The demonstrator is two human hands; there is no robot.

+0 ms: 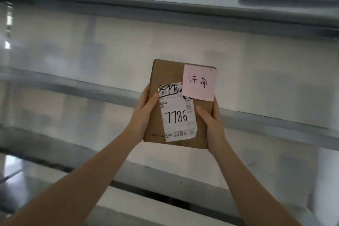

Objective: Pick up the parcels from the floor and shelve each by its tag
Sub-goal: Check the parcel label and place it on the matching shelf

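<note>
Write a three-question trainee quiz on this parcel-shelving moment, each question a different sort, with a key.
1. True or false: only the right hand holds the parcel; the left hand hangs free.
2. Multiple choice: the pink note sits at the parcel's
A. lower left corner
B. upper right corner
C. middle
3. Fill in: the number handwritten on the white label is ____.

Key
1. False: both hands grip it, one on each side edge.
2. B
3. 7786
</note>
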